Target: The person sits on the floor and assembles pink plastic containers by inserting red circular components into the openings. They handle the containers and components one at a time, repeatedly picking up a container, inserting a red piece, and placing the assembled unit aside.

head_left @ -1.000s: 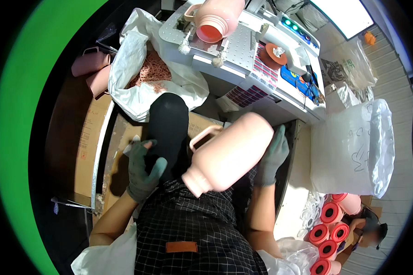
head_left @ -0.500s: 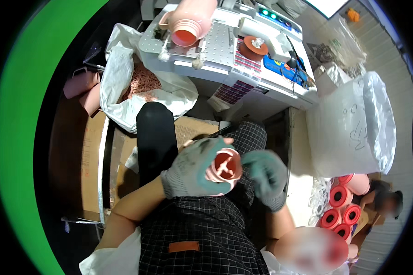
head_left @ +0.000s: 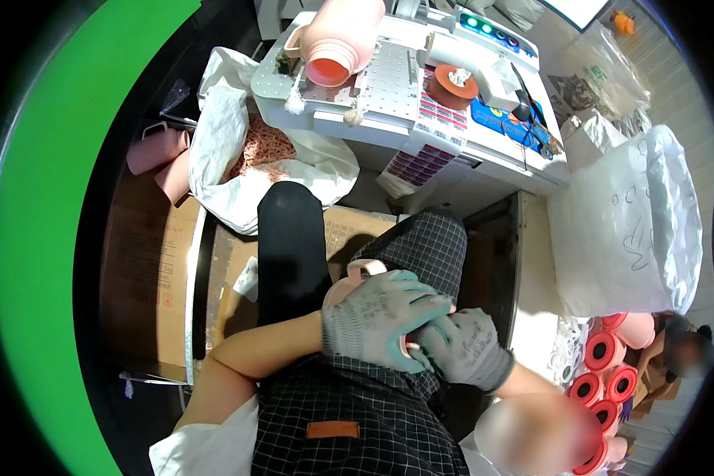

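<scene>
Curled over a pink, handled plastic jug [head_left: 336,294], my left hand [head_left: 385,319] slants it rightward. My right hand [head_left: 464,345], grip hidden, is nearer its rim [head_left: 404,347].

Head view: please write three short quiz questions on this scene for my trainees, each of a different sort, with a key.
1. True or false: the left hand and the right hand both wear gloves.
2. The topmost pink jug is over:
A) the white sack
B) the perforated plate
C) the person's lap
3. Which of the two hands is nearer the handle of the held jug?

Key: 1 true; 2 B; 3 left.
</scene>
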The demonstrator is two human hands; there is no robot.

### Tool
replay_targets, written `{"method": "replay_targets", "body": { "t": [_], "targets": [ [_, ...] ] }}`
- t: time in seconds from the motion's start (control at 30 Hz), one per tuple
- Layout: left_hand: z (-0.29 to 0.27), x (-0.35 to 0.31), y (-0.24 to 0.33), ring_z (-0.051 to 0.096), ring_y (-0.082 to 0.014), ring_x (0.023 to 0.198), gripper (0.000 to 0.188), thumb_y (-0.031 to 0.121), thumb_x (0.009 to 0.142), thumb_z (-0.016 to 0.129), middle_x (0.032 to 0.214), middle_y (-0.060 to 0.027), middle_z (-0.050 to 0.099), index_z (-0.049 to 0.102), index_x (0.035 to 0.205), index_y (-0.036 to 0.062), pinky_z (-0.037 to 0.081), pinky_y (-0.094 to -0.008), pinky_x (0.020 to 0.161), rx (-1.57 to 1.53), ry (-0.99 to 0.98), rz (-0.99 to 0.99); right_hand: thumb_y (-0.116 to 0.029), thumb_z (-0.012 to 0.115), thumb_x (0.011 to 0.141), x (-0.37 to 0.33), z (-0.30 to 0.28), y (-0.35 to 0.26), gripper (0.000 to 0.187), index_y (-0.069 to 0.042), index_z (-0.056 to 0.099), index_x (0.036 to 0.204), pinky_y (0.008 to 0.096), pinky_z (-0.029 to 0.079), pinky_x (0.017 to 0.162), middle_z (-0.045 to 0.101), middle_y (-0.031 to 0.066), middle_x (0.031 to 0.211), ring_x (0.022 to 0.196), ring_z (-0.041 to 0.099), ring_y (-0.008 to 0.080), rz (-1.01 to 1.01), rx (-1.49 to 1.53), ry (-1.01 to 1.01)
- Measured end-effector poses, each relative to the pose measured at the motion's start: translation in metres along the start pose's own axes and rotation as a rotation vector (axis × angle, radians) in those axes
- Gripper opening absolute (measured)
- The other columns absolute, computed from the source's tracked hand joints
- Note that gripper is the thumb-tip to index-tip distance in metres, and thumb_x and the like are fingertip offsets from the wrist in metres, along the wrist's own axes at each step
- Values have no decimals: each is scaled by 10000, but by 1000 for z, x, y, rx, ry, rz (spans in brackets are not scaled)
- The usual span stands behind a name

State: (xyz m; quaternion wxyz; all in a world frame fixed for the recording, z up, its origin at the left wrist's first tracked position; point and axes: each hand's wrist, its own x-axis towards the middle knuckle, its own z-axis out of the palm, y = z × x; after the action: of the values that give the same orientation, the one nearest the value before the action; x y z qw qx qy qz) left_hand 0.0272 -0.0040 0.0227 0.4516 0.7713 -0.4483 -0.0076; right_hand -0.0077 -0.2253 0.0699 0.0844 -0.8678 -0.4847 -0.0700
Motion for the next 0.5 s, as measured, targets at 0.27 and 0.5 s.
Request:
{"method": "replay_targets", "body": {
  "t": [0.27, 0.5],
  "targets": [
    [-26, -34, -2, 714, -319, 1048, 739, 408, 658, 940, 1177, -148, 714, 661, 1231, 34, 570, -441, 932, 24, 253, -31, -200, 785, 872, 6, 62, -14, 196, -86, 669, 981, 300, 410, 526, 654, 72, 831, 662, 625, 151, 397, -338, 598],
    [-30, -61, 1, 686, -365, 1133, 757, 460, 646, 935, 1228, -166, 700, 665, 1229, 62, 526, -505, 1024, 27, 227, -146, -94, 643, 1005, 101, 105, 37, 363, 35, 572, 1336, 257, 520, 813, 666, 107, 1103, 902, 633, 118, 644, 1040, 900]
  ]
}}
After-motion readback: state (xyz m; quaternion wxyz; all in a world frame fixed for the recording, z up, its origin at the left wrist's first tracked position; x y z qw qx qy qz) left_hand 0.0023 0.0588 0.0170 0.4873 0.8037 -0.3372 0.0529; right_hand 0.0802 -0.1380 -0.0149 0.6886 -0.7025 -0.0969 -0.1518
